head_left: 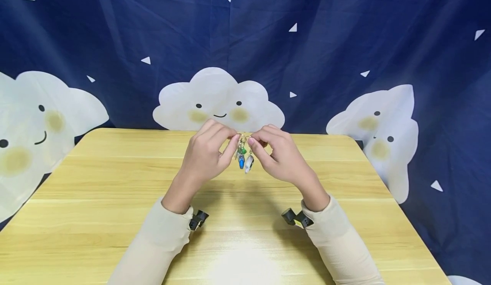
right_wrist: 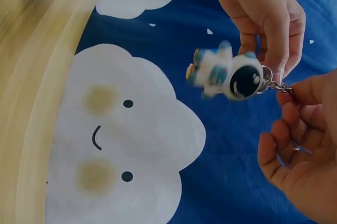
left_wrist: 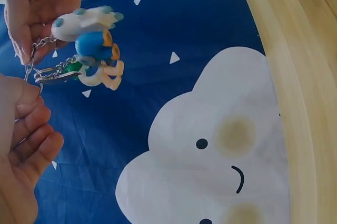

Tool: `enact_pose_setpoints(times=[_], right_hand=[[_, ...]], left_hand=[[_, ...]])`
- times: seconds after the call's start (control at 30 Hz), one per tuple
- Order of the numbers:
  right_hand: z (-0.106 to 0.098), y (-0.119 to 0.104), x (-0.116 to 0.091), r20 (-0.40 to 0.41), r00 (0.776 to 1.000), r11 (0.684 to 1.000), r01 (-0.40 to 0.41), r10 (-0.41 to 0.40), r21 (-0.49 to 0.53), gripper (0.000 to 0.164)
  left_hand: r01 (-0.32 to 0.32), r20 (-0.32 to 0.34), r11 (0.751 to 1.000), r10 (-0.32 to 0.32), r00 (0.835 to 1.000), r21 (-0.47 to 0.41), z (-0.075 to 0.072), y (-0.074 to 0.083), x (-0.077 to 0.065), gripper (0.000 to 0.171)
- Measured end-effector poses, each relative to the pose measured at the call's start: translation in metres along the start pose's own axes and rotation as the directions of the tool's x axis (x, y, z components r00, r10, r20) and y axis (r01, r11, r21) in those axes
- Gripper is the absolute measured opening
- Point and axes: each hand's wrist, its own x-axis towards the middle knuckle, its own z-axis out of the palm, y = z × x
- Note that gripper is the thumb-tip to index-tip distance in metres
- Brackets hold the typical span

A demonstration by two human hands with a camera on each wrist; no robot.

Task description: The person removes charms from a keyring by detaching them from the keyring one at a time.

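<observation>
Astronaut charm (right_wrist: pixel 224 75), blurred, green piece (head_left: pixel 242 150), partly hidden

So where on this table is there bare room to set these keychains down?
The wooden table is bare between its left edge and the left sleeve, between the right sleeve and its right edge, and between the two sleeves. It's crowded only between the left hand and right hand, where the keychains hang close together.

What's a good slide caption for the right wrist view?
The right hand pinches an astronaut keychain, with the left hand close by, before a blue cloud-print backdrop.
</observation>
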Motion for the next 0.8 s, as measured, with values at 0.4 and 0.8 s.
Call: enact_pose_setpoints(times=[0.4,0.8], right_hand=[[0.0001,-0.0007,-0.0007,0.007,1.0,1.0,-0.002,0.002,-0.012,0.017],[-0.0006,-0.0002,-0.0004,0.029,1.0,1.0,-0.006,0.006,-0.003,0.015]], left_hand=[[-0.002,-0.012,0.999,0.001,1.0,-0.043,-0.0009,-0.0005,0.0011,0.008],[-0.052,-0.043,0.998,0.051,0.998,-0.033,-0.0014,0.0001,0.0022,0.007]])
